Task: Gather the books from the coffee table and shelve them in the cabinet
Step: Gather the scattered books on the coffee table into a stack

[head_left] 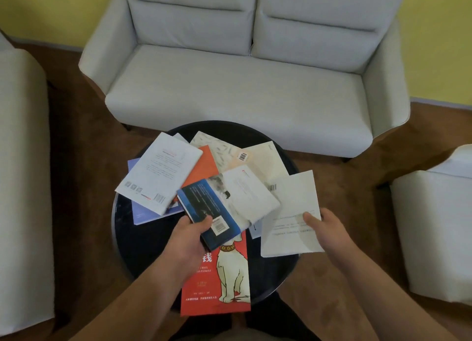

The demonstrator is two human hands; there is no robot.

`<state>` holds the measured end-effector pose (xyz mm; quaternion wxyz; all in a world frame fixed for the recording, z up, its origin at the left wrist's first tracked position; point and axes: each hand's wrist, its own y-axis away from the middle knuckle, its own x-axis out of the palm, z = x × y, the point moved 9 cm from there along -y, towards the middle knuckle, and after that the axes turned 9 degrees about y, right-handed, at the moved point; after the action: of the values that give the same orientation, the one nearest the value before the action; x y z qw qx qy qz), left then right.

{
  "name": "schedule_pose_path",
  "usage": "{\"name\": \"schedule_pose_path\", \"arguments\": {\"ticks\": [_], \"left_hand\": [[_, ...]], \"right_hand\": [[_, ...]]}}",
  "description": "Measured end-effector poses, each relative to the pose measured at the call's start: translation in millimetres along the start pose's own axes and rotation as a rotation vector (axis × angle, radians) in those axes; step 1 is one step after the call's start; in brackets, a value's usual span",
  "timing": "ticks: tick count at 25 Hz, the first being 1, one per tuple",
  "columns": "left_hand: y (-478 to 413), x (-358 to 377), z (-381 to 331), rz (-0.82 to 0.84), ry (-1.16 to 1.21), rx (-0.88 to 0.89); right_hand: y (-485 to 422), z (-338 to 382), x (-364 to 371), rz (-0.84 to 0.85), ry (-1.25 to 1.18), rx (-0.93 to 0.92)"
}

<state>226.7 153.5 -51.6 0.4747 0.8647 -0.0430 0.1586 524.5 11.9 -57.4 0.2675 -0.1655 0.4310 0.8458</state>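
Here, left grip (189, 241) clasps blue book (204, 205); right grip (329, 233) seemingly pinches white book (291, 208).

red book (204, 298) half under blue book (201, 200), armchair (23, 187) cropped left

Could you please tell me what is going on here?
A person is gathering books from the round black coffee table. The left hand grips a blue book, and the right hand holds a white book. A red book with a dog and several others lie scattered on the table.
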Motion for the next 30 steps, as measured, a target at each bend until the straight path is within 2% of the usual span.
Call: {"name": "schedule_pose_path", "arguments": {"ticks": [3,6,9,10,11,13,14,15,18,24,30], "left_hand": [[22.0,-48.0,22.3,-0.093,0.006,0.021],[35.8,-75.7,52.9,-0.127,-0.039,-0.069],[52.1,-94.3,72.4,-0.116,-0.319,-0.251],[53.0,-102.4,64.3,-0.106,-0.493,-0.235],[49.2,-108.7,44.5,-0.123,-0.71,-0.124],[42.3,-102.4,-12.9,-0.208,-1.152,0.318],[42.0,-96.7,-31.2,-0.238,-1.177,0.475],[39.8,-93.0,-37.7,-0.226,-1.159,0.5],[25.0,-86.5,-5.8,-0.09,-1.07,0.294],[43.0,-87.2,13.2,-0.141,-1.121,0.317],[71.0,-102.4,35.0,-0.248,-1.138,0.298]], "right_hand": [[30.7,-7.0,6.8,-0.023,-0.069,0.012],[51.4,-9.5,17.2,-0.046,-0.057,0.001],[66.0,-11.8,21.6,-0.088,-0.012,-0.004],[70.4,-13.9,21.0,-0.104,-0.014,0.001],[74.0,-16.1,19.5,-0.119,-0.019,0.003],[81.0,-19.7,16.3,-0.14,-0.026,-0.002],[84.4,-21.9,15.9,-0.143,-0.032,0.0],[87.5,-23.9,16.2,-0.148,-0.042,0.0],[96.3,-25.5,16.8,-0.134,-0.064,-0.006],[98.7,-35.4,15.1,-0.01,-0.121,-0.029],[104.8,-30.0,4.2,0.009,-0.162,-0.116]]}}
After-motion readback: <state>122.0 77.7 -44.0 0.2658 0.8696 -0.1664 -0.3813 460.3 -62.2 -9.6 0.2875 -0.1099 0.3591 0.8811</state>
